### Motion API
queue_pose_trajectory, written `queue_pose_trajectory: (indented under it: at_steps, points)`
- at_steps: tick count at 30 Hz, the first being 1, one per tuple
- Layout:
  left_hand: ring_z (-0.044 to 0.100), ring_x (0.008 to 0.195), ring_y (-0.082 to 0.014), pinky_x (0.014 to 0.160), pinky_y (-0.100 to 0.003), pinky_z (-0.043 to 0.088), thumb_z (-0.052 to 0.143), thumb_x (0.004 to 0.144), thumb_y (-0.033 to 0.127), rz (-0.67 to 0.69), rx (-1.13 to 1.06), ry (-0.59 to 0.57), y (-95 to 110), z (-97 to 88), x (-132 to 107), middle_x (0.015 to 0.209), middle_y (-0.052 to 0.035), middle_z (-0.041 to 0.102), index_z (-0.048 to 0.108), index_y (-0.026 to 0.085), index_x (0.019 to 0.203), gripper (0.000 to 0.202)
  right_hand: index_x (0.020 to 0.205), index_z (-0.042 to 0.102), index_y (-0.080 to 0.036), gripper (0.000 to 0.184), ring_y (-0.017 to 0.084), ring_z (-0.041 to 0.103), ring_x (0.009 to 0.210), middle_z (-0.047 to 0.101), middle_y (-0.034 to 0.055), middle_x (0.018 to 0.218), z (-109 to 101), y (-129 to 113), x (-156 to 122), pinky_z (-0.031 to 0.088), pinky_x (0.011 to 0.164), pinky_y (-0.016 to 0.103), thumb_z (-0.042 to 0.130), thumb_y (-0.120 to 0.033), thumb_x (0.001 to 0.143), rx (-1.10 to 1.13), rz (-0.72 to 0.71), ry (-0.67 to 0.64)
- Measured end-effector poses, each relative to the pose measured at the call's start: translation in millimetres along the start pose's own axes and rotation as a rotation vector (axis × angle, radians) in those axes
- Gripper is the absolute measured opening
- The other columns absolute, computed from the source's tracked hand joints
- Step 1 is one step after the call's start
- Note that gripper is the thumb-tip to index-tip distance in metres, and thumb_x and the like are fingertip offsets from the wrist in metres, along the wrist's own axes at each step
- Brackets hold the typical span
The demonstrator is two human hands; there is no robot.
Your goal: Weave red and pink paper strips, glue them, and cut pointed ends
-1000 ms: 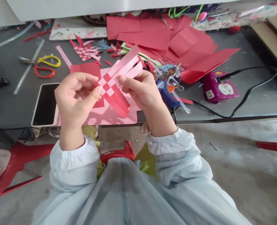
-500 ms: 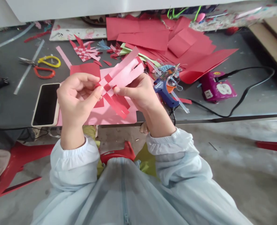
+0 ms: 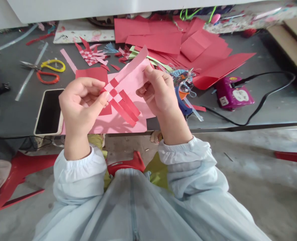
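Woven paper strips (image 3: 120, 97) held between left hand (image 3: 80, 103) and right hand (image 3: 159, 93), above table edge (image 3: 238, 128). Phone (image 3: 49, 112) left of left hand; scissors (image 3: 49, 71) behind phone. Glue gun (image 3: 182, 103) just right of right hand; paper sheets (image 3: 178, 40) behind.

Left: phone (image 3: 48, 112) and scissors (image 3: 44, 70) lie on the table (image 3: 271, 107).
Far: red paper pile (image 3: 183, 42) fills it.
Right: glue gun (image 3: 182, 103), purple box (image 3: 233, 95) and cord (image 3: 266, 97) block.
Far right: bare table past the cord.
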State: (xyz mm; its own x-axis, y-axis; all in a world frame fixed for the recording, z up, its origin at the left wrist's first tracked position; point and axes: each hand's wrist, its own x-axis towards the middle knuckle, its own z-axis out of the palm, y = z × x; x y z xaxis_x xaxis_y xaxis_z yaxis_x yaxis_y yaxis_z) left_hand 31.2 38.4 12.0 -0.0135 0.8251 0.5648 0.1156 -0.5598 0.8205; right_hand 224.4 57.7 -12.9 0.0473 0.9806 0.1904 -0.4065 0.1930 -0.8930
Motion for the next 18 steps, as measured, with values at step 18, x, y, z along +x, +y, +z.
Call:
queue_pose_trajectory:
  at_steps: [18]
  points:
    - [0.067, 0.054, -0.0073, 0.047, -0.021, 0.058, 0.088, 0.072, 0.041, -0.006, 0.09, -0.035, 1.9, 1.2, 0.5, 0.069, 0.0053, 0.072, 0.071, 0.023, 0.085, 0.028, 0.06, 0.063, -0.02, 0.034, 0.005, 0.04, 0.05, 0.051, -0.006, 0.052, -1.2, 0.4, -3.2, 0.033, 0.047, 0.023, 0.086, -0.042, 0.071, -0.127, -0.044, -0.047]
